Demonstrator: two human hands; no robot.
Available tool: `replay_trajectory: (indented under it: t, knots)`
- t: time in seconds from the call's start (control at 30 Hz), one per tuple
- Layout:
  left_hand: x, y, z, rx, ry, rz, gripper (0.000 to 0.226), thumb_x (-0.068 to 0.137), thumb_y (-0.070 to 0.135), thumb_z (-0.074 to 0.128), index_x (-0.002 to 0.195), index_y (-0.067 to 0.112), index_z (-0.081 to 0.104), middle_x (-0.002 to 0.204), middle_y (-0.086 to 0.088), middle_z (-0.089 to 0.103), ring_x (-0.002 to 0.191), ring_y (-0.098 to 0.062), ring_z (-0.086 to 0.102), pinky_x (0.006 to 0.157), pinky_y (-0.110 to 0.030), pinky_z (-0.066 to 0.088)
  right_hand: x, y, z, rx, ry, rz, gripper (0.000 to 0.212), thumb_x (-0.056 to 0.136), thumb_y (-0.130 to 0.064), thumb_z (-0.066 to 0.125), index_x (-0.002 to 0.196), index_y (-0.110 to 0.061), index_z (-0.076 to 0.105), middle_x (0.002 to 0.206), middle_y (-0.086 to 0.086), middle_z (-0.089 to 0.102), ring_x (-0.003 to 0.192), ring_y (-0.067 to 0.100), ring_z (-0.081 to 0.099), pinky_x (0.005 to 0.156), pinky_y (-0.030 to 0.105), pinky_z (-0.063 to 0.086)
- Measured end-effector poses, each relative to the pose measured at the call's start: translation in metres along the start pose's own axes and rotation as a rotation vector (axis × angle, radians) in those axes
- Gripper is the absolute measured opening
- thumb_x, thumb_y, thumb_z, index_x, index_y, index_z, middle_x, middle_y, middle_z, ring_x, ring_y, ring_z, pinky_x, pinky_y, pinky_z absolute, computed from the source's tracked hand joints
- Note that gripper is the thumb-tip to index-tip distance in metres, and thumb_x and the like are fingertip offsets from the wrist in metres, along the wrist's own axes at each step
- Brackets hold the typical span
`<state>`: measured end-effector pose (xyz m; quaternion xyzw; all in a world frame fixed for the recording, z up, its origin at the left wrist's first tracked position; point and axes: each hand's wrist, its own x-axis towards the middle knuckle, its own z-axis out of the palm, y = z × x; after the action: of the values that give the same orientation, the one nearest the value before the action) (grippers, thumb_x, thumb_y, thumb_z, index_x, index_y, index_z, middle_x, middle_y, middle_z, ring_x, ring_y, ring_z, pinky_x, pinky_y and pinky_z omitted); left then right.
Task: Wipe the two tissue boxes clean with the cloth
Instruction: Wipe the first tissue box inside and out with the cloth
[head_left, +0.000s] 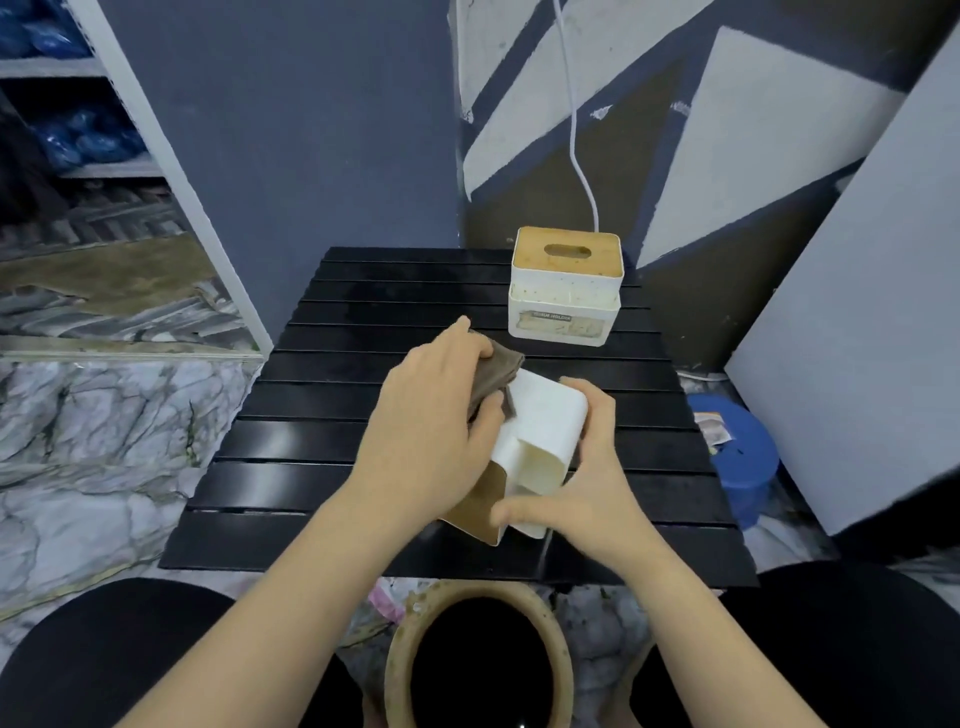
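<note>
At frame centre, the near tissue box (540, 431) is tipped over the worktop (311, 415) and clasped by the right hand (587, 483), exposing its side. The brown cloth (493, 374) is gripped and pressed there by the left hand (436, 426). The second tissue box (566, 291) is left upright behind.

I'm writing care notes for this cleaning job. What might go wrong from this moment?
The near tissue box lies tipped on the slatted table, steadied only by the right hand; pressure from the left hand with the cloth might slide it. The far tissue box stands near the table's back edge, so a knock could topple it.
</note>
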<state>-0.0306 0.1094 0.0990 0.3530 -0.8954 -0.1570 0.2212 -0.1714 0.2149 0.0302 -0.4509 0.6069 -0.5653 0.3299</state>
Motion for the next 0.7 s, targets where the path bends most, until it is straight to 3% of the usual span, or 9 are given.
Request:
replay_trajectory:
  t: [0.07, 0.17, 0.23, 0.37, 0.47, 0.6, 0.67, 0.7]
  knots:
    - [-0.002, 0.004, 0.009, 0.125, 0.004, -0.005, 0.059, 0.1, 0.051, 0.039, 0.151, 0.022, 0.042, 0.162, -0.006, 0.036, 0.141, -0.025, 0.041, 0.116, -0.041, 0.033, -0.002, 0.0, 0.01, -0.018, 0.02, 0.005, 0.132, 0.047, -0.023, 0.105, 0.144, -0.038, 0.016, 0.137, -0.02, 0.042, 0.12, -0.007, 0.056, 0.091, 0.018, 0.054]
    - [0.003, 0.016, 0.02, 0.144, 0.018, -0.025, 0.073, 0.099, 0.062, 0.019, 0.152, 0.019, 0.045, 0.161, -0.012, 0.038, 0.143, -0.031, 0.041, 0.118, -0.048, 0.032, 0.0, 0.004, 0.02, -0.037, 0.144, -0.022, 0.118, 0.056, -0.011, 0.1, 0.137, -0.038, 0.02, 0.131, -0.015, 0.049, 0.113, -0.001, 0.061, 0.082, 0.019, 0.056]
    - [0.006, 0.025, 0.028, 0.082, 0.031, 0.015, 0.063, 0.101, 0.052, 0.026, 0.143, 0.017, 0.058, 0.154, -0.013, 0.049, 0.137, -0.033, 0.049, 0.116, -0.048, 0.036, 0.002, 0.004, 0.022, -0.06, 0.182, -0.059, 0.108, 0.059, -0.009, 0.098, 0.132, -0.032, 0.022, 0.126, -0.02, 0.051, 0.107, -0.007, 0.061, 0.08, 0.014, 0.053]
    - [-0.001, 0.041, 0.043, 0.03, 0.024, 0.094, 0.045, 0.095, 0.036, 0.044, 0.129, 0.02, 0.07, 0.141, -0.008, 0.063, 0.123, -0.031, 0.061, 0.105, -0.048, 0.047, 0.005, 0.007, 0.018, -0.169, 0.195, -0.181, 0.072, 0.082, -0.007, 0.082, 0.135, -0.007, 0.034, 0.116, -0.053, 0.043, 0.106, -0.022, 0.053, 0.083, 0.001, 0.042]
    - [-0.012, 0.039, 0.041, -0.027, 0.039, 0.142, 0.042, 0.092, 0.036, 0.047, 0.122, 0.026, 0.074, 0.139, 0.001, 0.064, 0.122, -0.023, 0.061, 0.105, -0.044, 0.046, 0.008, 0.013, 0.017, -0.188, 0.201, -0.17, 0.052, 0.087, -0.012, 0.074, 0.122, 0.01, 0.043, 0.098, -0.05, 0.046, 0.091, -0.019, 0.053, 0.075, 0.003, 0.042]
    - [-0.023, 0.024, 0.023, -0.143, 0.093, 0.195, 0.034, 0.089, 0.034, 0.057, 0.115, 0.026, 0.078, 0.129, 0.01, 0.07, 0.117, -0.014, 0.061, 0.106, -0.03, 0.044, 0.002, 0.011, 0.018, -0.065, 0.184, -0.062, 0.081, 0.068, -0.025, 0.086, 0.124, -0.031, 0.029, 0.1, -0.016, 0.065, 0.085, 0.0, 0.064, 0.07, 0.022, 0.055]
    - [-0.023, 0.011, 0.01, -0.124, 0.153, 0.188, 0.028, 0.088, 0.028, 0.063, 0.109, 0.022, 0.08, 0.121, 0.01, 0.073, 0.11, -0.009, 0.06, 0.1, -0.017, 0.039, 0.002, 0.011, 0.017, -0.007, 0.179, -0.008, 0.094, 0.054, -0.019, 0.096, 0.119, -0.038, 0.03, 0.113, -0.007, 0.064, 0.098, 0.007, 0.069, 0.076, 0.03, 0.061]
    - [-0.021, 0.004, 0.004, -0.085, 0.182, 0.178, 0.024, 0.087, 0.023, 0.065, 0.106, 0.02, 0.08, 0.117, 0.01, 0.074, 0.106, -0.01, 0.059, 0.095, -0.017, 0.039, 0.002, 0.012, 0.017, -0.011, 0.184, -0.013, 0.098, 0.05, -0.016, 0.098, 0.119, -0.038, 0.031, 0.118, -0.009, 0.061, 0.106, 0.009, 0.067, 0.081, 0.033, 0.061]
